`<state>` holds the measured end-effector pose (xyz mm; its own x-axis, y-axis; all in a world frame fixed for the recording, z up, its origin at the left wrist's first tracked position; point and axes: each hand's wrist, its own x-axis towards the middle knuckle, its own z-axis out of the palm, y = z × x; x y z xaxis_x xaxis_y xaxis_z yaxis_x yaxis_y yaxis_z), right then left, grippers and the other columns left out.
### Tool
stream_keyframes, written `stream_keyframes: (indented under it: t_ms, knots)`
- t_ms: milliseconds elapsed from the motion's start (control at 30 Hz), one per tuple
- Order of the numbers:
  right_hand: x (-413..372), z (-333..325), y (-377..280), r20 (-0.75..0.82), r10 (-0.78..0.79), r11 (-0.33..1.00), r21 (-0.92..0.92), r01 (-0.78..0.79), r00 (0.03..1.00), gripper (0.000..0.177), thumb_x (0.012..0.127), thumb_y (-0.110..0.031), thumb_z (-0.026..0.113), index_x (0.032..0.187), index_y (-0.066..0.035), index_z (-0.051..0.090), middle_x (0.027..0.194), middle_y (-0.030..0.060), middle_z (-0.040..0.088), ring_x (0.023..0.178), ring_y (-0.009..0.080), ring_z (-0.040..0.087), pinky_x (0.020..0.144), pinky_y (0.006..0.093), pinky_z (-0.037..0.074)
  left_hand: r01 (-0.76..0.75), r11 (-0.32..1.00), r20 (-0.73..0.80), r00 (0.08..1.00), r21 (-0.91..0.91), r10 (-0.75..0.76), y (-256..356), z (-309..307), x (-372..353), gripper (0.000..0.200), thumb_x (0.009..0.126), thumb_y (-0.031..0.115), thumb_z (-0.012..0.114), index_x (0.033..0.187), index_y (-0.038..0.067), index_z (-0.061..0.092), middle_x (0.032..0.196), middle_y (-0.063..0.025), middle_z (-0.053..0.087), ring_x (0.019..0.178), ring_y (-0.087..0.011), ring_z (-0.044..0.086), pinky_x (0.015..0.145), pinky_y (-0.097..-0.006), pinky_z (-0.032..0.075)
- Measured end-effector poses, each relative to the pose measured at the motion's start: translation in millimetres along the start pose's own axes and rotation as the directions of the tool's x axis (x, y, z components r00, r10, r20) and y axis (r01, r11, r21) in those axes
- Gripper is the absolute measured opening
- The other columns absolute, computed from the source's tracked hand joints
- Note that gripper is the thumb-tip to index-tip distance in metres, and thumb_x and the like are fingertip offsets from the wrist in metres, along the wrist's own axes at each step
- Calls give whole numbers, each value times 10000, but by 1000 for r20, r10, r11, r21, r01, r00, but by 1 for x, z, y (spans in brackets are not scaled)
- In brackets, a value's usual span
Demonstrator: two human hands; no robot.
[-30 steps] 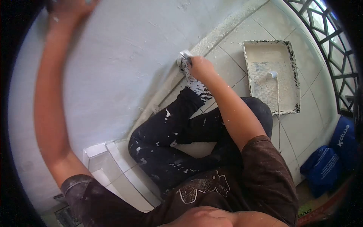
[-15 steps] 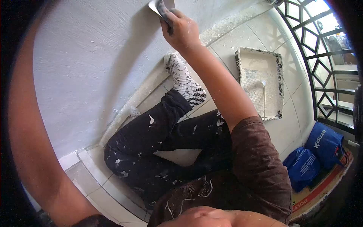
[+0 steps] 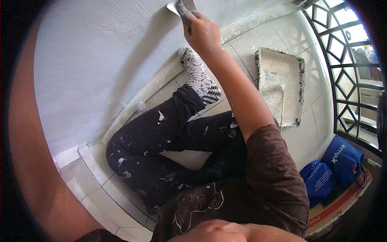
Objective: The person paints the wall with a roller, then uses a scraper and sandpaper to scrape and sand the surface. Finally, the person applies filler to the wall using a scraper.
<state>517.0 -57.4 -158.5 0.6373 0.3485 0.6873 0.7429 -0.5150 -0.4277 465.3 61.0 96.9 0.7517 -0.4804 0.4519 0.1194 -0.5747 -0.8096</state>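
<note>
My right hand [image 3: 202,31] is raised against the pale plastered wall [image 3: 105,60] and grips a putty knife [image 3: 180,7], its blade pressed flat to the wall near the top of the view. My left arm runs up the left edge of the view; its hand is out of sight above. I sit on the tiled floor, with paint-spattered dark trousers [image 3: 169,137] and a patterned sock [image 3: 197,78] whose foot rests against the wall's base.
A paint tray [image 3: 300,68] holding a roller lies on the floor tiles to the right. Blue bags [image 3: 330,165] sit on cardboard near a black metal grille [image 3: 342,52]. White dust lines the wall's base [image 3: 161,84].
My right hand rose from the wall's base by my foot up to high on the wall, holding the putty knife. The view swung, and my left hand left the picture.
</note>
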Motion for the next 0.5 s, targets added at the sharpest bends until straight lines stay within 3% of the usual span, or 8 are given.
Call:
stream_keyframes:
  t_ms: [100, 200, 233, 333, 367, 500]
  knots:
    - [0, -10, 4, -8, -26, 1000, 9, 26, 1000, 296, 862, -162, 628, 1152, -218, 641, 874, 48, 656, 682, 310, 652, 566, 402, 536, -11, 1000, 8, 1000, 18, 11, -1, 3, 4, 748, 851, 584, 599, 1495, 352, 297, 1610, 83, 167, 1480, -132, 124, 1233, -452, 21]
    - [31, -42, -21, 201, 51, 998, 20, -56, 978, 350, 969, -197, 513, 1316, -150, 530, 906, 137, 610, 648, 320, 632, 535, 442, 506, -17, 999, 16, 1000, 29, 17, -1, 5, 7, 746, 852, 584, 598, 1495, 352, 297, 1610, 83, 166, 1480, -133, 126, 1233, -453, 25]
    - [34, -28, -17, 78, 16, 998, 63, -21, 997, 288, 967, -175, 516, 1244, -117, 570, 896, 151, 610, 672, 352, 634, 575, 440, 521, -19, 999, 20, 1000, 34, 18, 0, 6, 7, 746, 853, 584, 597, 1495, 352, 297, 1610, 83, 166, 1480, -133, 127, 1233, -453, 26]
    - [5, 12, -4, -140, -54, 996, 62, 63, 989, 479, 893, -156, 585, 1339, -325, 531, 827, 44, 611, 629, 274, 644, 513, 398, 523, -20, 999, 39, 999, 25, 19, 3, 9, 6, 745, 854, 584, 596, 1496, 353, 297, 1611, 84, 165, 1481, -134, 129, 1233, -455, 30]
    - [-9, 13, 1, -35, -22, 999, 36, 23, 999, 489, 882, -143, 590, 1329, -332, 535, 844, 45, 611, 635, 272, 644, 507, 399, 520, -15, 999, 37, 999, 39, 14, 2, 1, 5, 745, 854, 584, 596, 1496, 353, 297, 1611, 84, 165, 1481, -134, 129, 1233, -455, 31]
    - [-17, 13, 11, -15, -19, 999, 47, 20, 1000, 445, 884, -157, 597, 1296, -320, 564, 859, 51, 626, 653, 290, 645, 530, 401, 529, -29, 997, 25, 999, 74, 27, -4, -4, 12, 743, 856, 584, 594, 1496, 353, 297, 1611, 84, 165, 1481, -135, 132, 1232, -457, 36]
